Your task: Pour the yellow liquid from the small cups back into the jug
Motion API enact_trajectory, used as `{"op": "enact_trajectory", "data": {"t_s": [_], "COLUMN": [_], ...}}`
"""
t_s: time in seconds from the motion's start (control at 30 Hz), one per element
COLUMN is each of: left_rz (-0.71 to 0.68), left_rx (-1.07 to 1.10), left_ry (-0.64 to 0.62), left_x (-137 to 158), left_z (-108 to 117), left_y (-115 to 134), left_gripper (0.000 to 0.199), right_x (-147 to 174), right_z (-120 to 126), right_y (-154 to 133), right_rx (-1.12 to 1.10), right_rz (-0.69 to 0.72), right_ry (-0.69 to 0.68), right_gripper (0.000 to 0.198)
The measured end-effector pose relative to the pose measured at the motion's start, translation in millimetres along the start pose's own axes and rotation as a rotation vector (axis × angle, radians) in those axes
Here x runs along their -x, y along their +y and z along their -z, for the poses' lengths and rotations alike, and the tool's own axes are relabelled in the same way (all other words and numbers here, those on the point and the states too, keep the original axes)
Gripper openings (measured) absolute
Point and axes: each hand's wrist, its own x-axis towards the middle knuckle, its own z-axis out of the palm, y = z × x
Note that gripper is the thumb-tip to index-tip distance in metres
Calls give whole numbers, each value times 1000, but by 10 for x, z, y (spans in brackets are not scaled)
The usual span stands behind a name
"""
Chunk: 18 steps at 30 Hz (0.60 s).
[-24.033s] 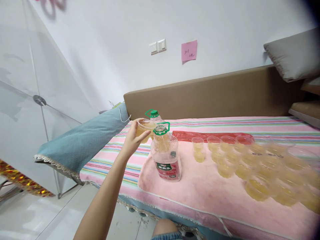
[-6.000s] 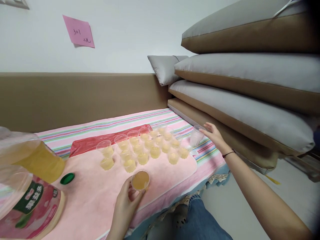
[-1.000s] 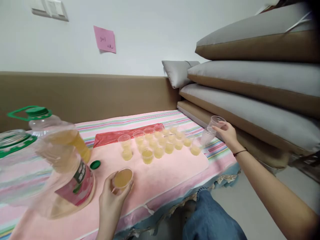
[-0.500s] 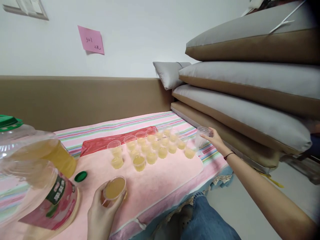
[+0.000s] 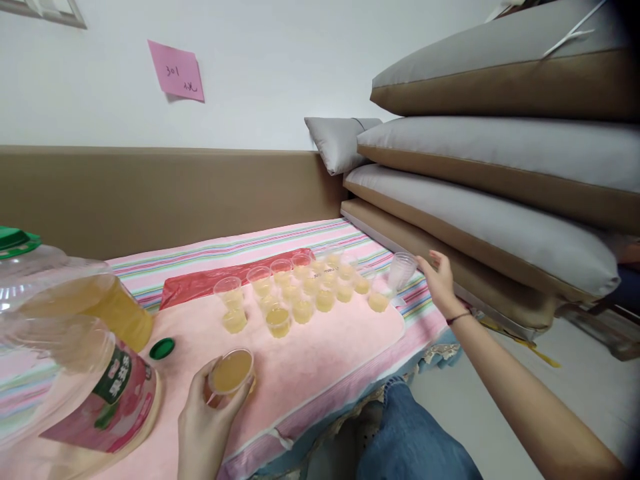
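Note:
My left hand [image 5: 207, 417] is wrapped round a clear plastic cup [image 5: 231, 371] filled nearly to the brim with amber drink, low over the pink mat. My right hand [image 5: 441, 287] has its fingers apart and holds nothing. Just left of its fingertips a nested stack of clear plastic cups [image 5: 401, 269] leans at the mat's far right end; I cannot tell whether a finger touches it. Between the hands stand several cups of pale yellow drink [image 5: 278, 323], grouped closely in rows.
At the left are a large bottle with a pink label [image 5: 113, 407] and a green-capped jug [image 5: 20, 241] of yellow liquid. A green cap [image 5: 162, 348] lies beside them. Red plastic [image 5: 195, 289] lies behind the cups. Stacked grey-brown cushions [image 5: 480, 147] rise at the right.
My right hand has let go of the clear cup stack and drawn back slightly to the right, its fingers opening. My left hand keeps its hold on the filled cup.

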Motion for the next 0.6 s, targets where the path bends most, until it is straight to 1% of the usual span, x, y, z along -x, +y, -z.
{"op": "enact_trajectory", "data": {"t_s": [0.07,0.1,0.17,0.23,0.3,0.37,0.43,0.5,0.6], "left_rz": [-11,-15,-25,-36,-53,-62,-72,-78,-70], "left_rx": [-1,-5,-5,5,14,21,22,19,37], "left_ry": [4,11,18,17,13,11,-3,-14,-22], "left_x": [4,10,27,42,52,54,53,53,62], "left_z": [-2,-4,-5,-3,4,14,29,46,66], "left_y": [15,30,66,90,88,61,23,-5,-14], "left_gripper": [72,72,71,69,68,67,66,65,64], "right_x": [334,513,834,1047,1136,1142,1122,1112,1131], "right_z": [68,73,13,-127,-303,-459,-554,-575,-507], "right_y": [30,54,105,140,146,127,95,55,-42], "right_rx": [-42,-69,-133,-196,-255,-308,-349,-371,-378], "right_rz": [-56,-87,-143,-183,-211,-233,-248,-255,-252], "right_ry": [-11,-58,-176,-261,-297,-303,-297,-281,-260], "right_gripper": [61,61,65,74,80,80,78,76,73]}}
